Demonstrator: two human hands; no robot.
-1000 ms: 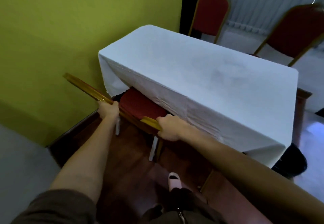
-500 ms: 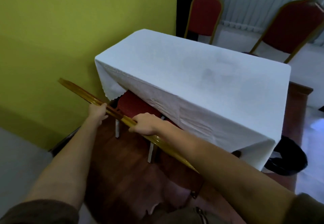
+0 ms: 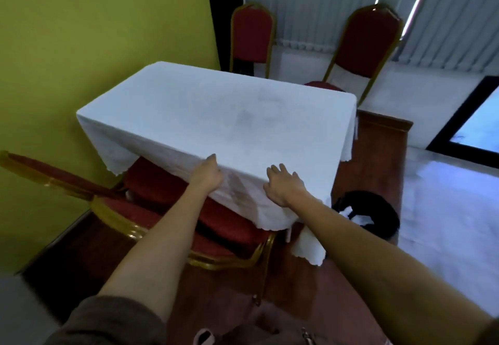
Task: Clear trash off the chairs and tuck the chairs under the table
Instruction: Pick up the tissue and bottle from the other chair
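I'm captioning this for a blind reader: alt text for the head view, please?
Left hand and right hand rest on the white tablecloth at the table's near edge, above a red-cushioned gold-framed chair partly under it.

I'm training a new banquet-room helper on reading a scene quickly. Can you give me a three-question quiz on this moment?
1. True or false: both hands rest on the white tablecloth.
2. Multiple choice: where is the seat of the near chair? A) fully clear of the table B) partly under the overhanging cloth C) stacked on the tabletop
3. Short answer: how many red chairs stand at the table's far side?

Key
1. True: the left hand and right hand both lie at the cloth's near edge.
2. B
3. Two: the far left chair and the far right chair.
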